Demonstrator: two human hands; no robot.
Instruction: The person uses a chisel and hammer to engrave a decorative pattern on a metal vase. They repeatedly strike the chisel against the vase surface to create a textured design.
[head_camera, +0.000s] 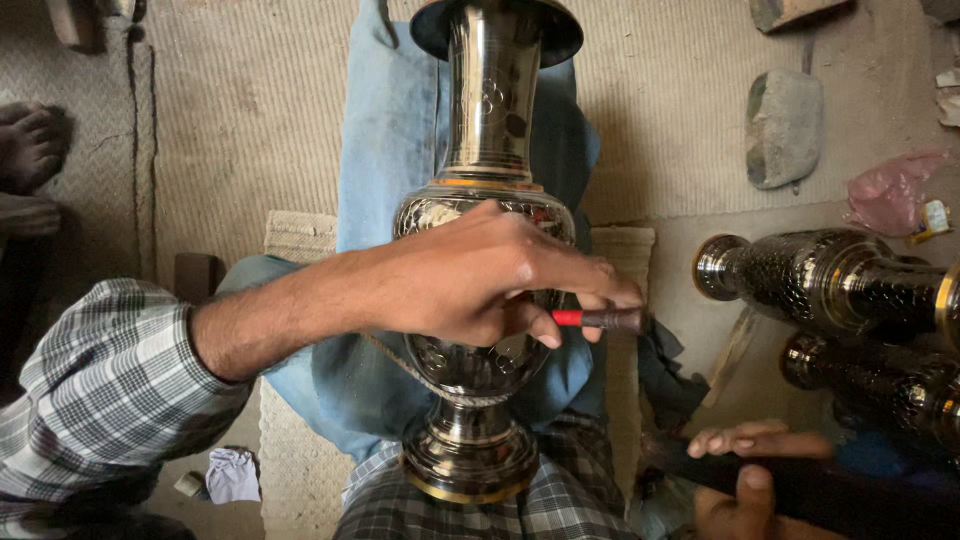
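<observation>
1. Plainly, the biggest risk is the brass vase (480, 250) rolling: it lies along the person's lap on blue cloth (385, 150), mouth at 12 o'clock, foot at 6, with only the left hand (470, 280) draped over its belly.
2. That left hand pinches a red-tipped tool (600, 319) at the belly's 3 o'clock side; a slip could scratch the engraved surface.
3. The right hand (745, 485), at 5 o'clock, closes round a dark handle (830, 490), too far off to steady the vase.
4. Finished vases (830, 280) at 3 o'clock lie near enough to be knocked.
</observation>
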